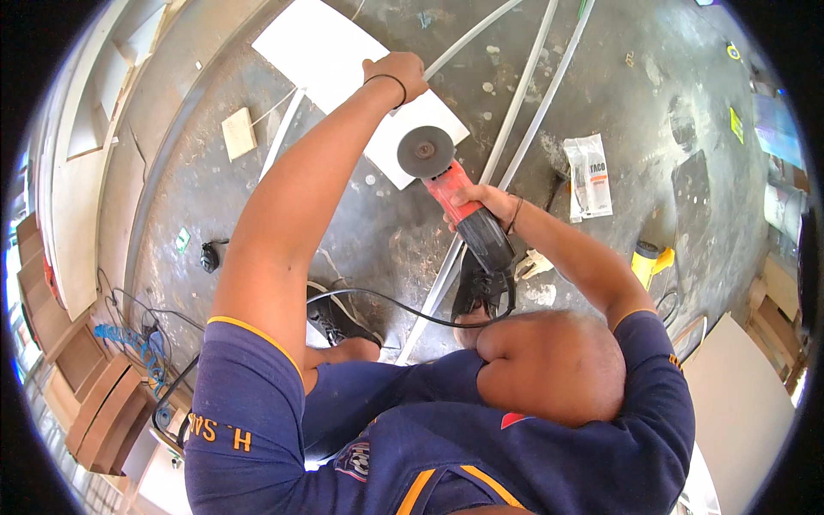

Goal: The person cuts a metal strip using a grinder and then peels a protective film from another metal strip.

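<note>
My left hand [399, 75] is closed at the end of a long, narrow white strip [470, 36], over a white board [322, 51] on the floor. The fingers hide the strip's end. My right hand [482, 206] grips a red and black angle grinder [485, 236] by its body. A dark round disc [426, 152] faces up at the grinder's head, over the board's near corner. From the grinder's rear a black cord [395, 302] curves left across my legs. Whether the disc is spinning, I cannot tell.
More long strips [536, 129] lie on the grey floor [360, 223]. A white package [589, 176] and a yellow and black tool [650, 262] are on the right. At left lie a small wooden block [239, 134], tangled cables [142, 339] and wooden drawers [107, 412].
</note>
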### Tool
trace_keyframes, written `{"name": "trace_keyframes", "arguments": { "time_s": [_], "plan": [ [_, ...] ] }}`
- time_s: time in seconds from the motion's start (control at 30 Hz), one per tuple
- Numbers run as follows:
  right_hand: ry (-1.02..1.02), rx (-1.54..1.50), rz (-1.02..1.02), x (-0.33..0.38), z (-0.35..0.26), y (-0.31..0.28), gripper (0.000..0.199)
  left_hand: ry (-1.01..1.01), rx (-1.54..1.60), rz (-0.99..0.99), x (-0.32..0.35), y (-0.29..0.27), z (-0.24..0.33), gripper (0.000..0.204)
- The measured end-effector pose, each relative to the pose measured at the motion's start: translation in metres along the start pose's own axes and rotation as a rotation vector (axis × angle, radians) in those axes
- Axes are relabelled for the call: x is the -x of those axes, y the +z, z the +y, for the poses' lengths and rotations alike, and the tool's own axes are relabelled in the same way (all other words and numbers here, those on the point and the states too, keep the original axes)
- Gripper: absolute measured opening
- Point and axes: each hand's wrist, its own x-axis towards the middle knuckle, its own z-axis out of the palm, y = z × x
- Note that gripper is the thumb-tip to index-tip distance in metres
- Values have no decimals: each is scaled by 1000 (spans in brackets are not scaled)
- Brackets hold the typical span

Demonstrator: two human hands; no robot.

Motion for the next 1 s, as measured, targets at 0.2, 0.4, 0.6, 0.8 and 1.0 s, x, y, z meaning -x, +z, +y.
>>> {"name": "trace_keyframes", "arguments": {
  "time_s": [0.2,0.4,0.6,0.8,1.0],
  "plan": [
    [-178,-124,105,31,4,-10,47,-164,61,175,0,-18,-43,25],
    [-516,-263,137,57,7,-16,50,-345,504,563,49,26,-133,24],
    [-899,-334,247,62,-5,-30,47,-17,892,-114,180,94,-1,35],
    [-1076,-314,312,59,-32,-19,43,6,1230,32,194,107,112,40],
    [-1183,-313,312,64,-31,-19,31,-83,1387,-184,191,103,112,38]
  ]
}}
